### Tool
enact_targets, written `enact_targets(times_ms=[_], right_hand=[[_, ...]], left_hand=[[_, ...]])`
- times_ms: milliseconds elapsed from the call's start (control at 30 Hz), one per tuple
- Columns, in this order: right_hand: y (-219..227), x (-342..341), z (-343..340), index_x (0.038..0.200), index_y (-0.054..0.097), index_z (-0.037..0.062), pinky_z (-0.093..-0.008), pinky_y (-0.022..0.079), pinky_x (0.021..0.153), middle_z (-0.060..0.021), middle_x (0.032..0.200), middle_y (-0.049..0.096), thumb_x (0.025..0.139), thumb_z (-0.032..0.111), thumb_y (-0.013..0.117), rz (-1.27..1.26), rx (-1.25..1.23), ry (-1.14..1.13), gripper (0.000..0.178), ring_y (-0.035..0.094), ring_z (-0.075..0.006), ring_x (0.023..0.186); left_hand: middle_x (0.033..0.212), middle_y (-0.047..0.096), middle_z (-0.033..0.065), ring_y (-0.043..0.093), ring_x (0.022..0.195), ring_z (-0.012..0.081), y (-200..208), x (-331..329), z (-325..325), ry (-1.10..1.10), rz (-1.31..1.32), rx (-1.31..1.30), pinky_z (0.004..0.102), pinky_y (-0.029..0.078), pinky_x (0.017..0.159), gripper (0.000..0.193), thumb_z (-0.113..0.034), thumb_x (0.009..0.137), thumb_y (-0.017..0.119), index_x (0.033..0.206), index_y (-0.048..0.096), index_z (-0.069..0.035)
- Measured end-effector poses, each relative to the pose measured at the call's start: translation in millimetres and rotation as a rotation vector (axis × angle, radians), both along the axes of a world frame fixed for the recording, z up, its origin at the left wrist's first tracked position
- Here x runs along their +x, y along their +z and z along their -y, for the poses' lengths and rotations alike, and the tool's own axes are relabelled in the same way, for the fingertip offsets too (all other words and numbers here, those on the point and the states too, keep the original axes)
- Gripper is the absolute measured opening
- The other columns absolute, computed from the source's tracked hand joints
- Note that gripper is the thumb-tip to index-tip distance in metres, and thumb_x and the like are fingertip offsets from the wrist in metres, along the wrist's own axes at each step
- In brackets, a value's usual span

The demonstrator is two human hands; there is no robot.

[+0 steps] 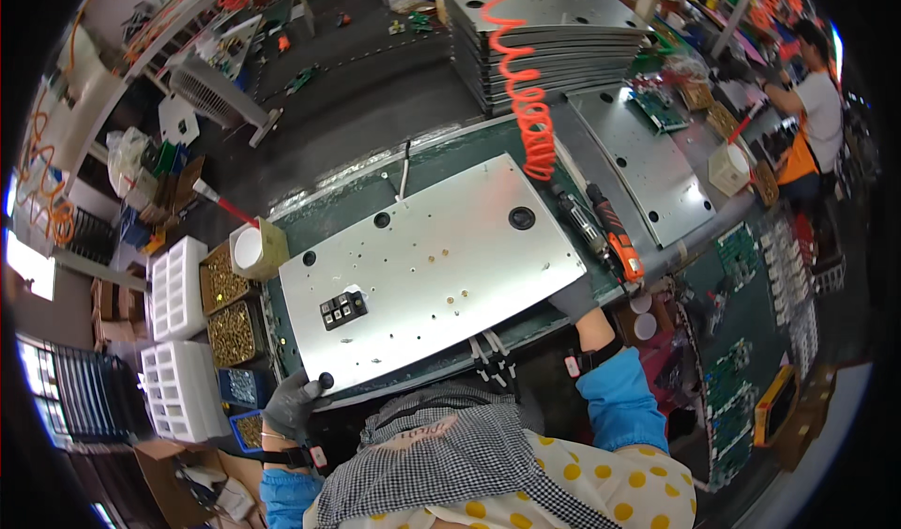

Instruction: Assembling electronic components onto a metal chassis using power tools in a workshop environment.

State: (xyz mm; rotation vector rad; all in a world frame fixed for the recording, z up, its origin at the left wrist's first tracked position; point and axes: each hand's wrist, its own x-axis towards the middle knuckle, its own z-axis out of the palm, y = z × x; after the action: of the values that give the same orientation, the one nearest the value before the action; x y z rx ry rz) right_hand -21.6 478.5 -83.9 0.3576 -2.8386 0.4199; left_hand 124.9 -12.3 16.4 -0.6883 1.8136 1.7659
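A silvery metal panel [422, 285] with round black grommets lies tilted across the green work surface before me. A black terminal block [343, 310] sits near its left end, and a few small brass pieces [457, 297] are on its face. My left hand [295, 404], in a grey glove, is closed on the near left corner, beside a black grommet. My right hand [574, 301], also gloved, grips the near right corner; its fingers are partly hidden by the panel. Two power screwdrivers [615, 236] lie just beyond that corner.
A coiled orange air hose [526, 97] hangs above the bench. Bins of brass fasteners [235, 332] and a white tub with a brush [258, 249] stand at the left. Stacked panels [544, 50] rise at the back. Another person [812, 116] works at the far right.
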Motion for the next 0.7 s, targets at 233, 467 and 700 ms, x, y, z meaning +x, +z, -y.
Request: enact_targets(times_ms=[233,467,700], right_hand=[[-35,-12,-41,0.127,0.056,0.005,-0.0335,0.041,0.103,-0.0165,0.123,0.061,0.089,0.018,0.058,0.115,-0.656,0.0,0.041,0.059,-0.0271,0.113],[-55,-31,-98,0.128,0.056,0.0015,-0.0348,0.042,0.097,-0.0133,0.12,0.06,0.095,0.029,0.05,0.481,-1.007,-0.317,0.043,0.056,-0.0215,0.108],[-25,-32,-53,0.14,0.044,-0.001,-0.0318,0.035,0.105,-0.0101,0.134,0.053,0.098,0.03,0.047,0.626,-1.373,-0.001,0.052,0.047,-0.0204,0.125]], left_hand=[[0.121,0.06,0.0125,0.057,0.111,0.0226,3,-6,-8,-0.006,-0.061,0.117,0.0337,0.045,0.097,0.09,-0.051,0.069,0.08,0.13,0.049,0.008],[0.123,0.059,0.0126,0.056,0.112,0.0225,8,-11,-17,-0.047,-0.141,0.128,0.0341,0.043,0.098,0.088,-0.049,0.071,0.08,0.131,0.049,0.008],[0.116,0.062,0.0116,0.055,0.108,0.0208,-3,5,-9,-0.021,-0.198,-0.003,0.0327,0.041,0.097,0.087,-0.057,0.074,0.073,0.127,0.053,0.009]])
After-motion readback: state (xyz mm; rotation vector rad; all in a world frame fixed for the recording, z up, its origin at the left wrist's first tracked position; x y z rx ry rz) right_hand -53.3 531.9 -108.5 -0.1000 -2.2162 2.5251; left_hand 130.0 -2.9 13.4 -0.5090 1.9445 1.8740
